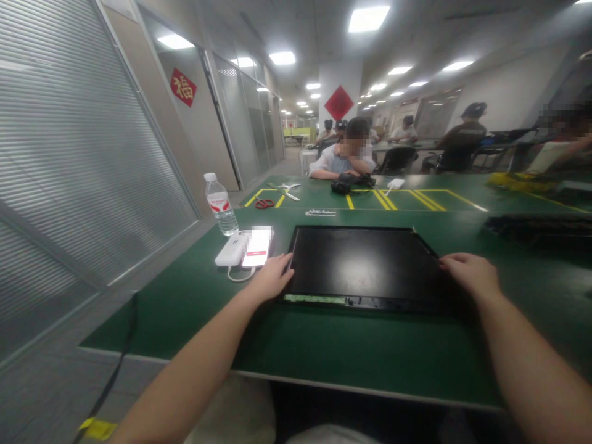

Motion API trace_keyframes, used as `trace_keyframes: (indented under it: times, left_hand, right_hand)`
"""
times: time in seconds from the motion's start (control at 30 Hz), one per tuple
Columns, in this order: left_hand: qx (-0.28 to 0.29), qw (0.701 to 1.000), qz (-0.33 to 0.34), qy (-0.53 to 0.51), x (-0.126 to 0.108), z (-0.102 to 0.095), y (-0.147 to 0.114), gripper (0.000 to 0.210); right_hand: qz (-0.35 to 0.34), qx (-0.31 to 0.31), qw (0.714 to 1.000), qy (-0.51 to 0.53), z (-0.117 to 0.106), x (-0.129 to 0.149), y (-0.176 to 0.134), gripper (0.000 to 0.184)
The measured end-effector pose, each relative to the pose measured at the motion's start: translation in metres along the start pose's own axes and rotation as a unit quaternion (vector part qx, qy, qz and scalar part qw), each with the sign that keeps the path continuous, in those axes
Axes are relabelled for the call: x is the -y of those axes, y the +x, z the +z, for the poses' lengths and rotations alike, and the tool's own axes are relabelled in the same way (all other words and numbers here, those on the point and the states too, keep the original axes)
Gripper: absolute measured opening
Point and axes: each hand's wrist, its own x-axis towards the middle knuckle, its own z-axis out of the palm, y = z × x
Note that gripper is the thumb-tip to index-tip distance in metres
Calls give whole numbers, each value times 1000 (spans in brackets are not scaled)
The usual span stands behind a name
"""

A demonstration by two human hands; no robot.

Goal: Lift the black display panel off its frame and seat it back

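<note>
1. On the green table [351,351], near the front edge, lies a flat black panel [365,262] with a pale green strip [314,300] along its near side.
2. At its left edge, the left hand [274,276] grips the rim; the right hand [472,274] grips the opposite rim, fingers curled.
3. Just beside the left hand lie a lit phone [257,248] and a white power bank [230,250], joined by a cable [240,279].
4. Farther out: an upright water bottle [221,206], red-handled scissors [264,203] and a seated person [345,157].

Blk panel [358,262], ctr: smooth w/ satin sheen; tabletop [324,348], 6 o'clock: semi-matt; bottle [222,206], 10 o'clock: clear glossy plas.
</note>
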Motion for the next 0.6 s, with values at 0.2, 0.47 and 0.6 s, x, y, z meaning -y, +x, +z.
trace_keyframes:
  times: [0.2, 0.47, 0.6]
  left_hand:
    - [-6, 998, -13, -53, -3, 0, 2, 52]
    - [-52, 980, -86, -169, -5, -1, 1, 50]
    - [-97, 927, -124, -339, -12, 1, 4, 46]
  right_hand:
    - [8, 0, 1000, -4, -2, 5, -2, 23]
    - [10, 6, 1000, -2, -3, 7, -3, 22]
    - [20, 21, 999, -18, -4, 9, -3, 25]
